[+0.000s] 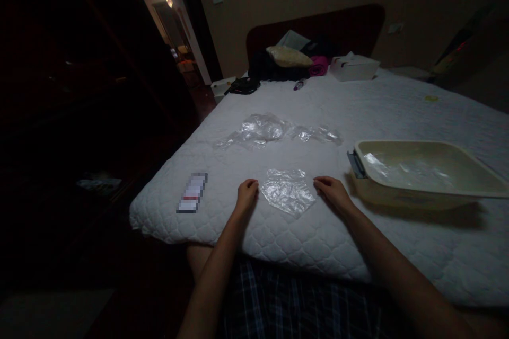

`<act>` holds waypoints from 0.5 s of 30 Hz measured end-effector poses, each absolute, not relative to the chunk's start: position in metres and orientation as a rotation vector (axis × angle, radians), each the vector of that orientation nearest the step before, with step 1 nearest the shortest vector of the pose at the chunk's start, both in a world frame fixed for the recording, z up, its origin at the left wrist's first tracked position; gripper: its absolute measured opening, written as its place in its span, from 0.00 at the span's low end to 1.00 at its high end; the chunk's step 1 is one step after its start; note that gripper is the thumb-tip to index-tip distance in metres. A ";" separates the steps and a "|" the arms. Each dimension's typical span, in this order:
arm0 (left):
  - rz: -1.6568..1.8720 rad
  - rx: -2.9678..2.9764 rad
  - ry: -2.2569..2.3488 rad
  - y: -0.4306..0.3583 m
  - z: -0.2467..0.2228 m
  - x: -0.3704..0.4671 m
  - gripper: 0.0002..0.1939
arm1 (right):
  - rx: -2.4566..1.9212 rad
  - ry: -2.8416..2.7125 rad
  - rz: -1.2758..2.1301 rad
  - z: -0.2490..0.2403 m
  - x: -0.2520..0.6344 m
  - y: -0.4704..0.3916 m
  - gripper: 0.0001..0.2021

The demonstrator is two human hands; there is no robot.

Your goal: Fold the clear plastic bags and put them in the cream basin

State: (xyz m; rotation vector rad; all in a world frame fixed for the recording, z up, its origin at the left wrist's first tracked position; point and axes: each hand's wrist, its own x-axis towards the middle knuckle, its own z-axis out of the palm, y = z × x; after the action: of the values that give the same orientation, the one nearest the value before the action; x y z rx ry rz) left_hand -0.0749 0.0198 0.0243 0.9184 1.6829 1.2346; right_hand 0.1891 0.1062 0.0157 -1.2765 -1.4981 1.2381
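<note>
- White quilted bed (310, 249)
- Near side: flat clear plastic piece (288, 193), pixelated rectangular item (193, 192) to its left, open pale tub (413, 199) to its right
- Beyond: crumpled clear plastic (262, 130)
- Far end: black item (243, 85), small purple-ended item (298, 85), white box (353, 68)

- Bare left forearm (214, 286): slants forward past the left side of the lap in dark plaid cloth (286, 302).
- Bare left hand (247, 193): beyond the lap, fingers curled inward near the thumb.
- Bare right forearm (385, 254): angles inward from the lap's right.
- Bare right hand (332, 190): beyond the lap, fingers pointing leftward.
</note>
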 end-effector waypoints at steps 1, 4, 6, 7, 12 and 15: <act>1.201 0.899 1.654 0.026 0.028 -0.080 0.10 | -1.288 -1.466 1.353 0.014 0.189 0.110 0.15; 1.128 0.883 1.588 0.039 0.034 -0.089 0.12 | -1.289 -1.425 1.595 0.011 0.188 0.120 0.14; 1.078 0.885 1.551 0.046 0.034 -0.094 0.13 | -1.269 -1.430 1.691 0.011 0.187 0.124 0.14; 1.053 0.887 1.535 0.049 0.033 -0.095 0.13 | -1.255 -1.435 1.723 0.011 0.186 0.125 0.14; 0.901 0.936 1.450 0.063 0.024 -0.101 0.12 | -1.229 -1.494 1.759 0.015 0.183 0.126 0.15; 0.890 0.991 1.409 0.065 0.019 -0.102 0.14 | -1.227 -1.501 1.738 0.014 0.181 0.125 0.16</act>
State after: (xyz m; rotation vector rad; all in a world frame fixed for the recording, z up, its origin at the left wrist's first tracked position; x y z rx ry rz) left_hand -0.1023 0.0647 0.0185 0.9909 1.4092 0.8895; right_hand 0.1813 0.1245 0.0144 -1.2265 -1.5015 1.7377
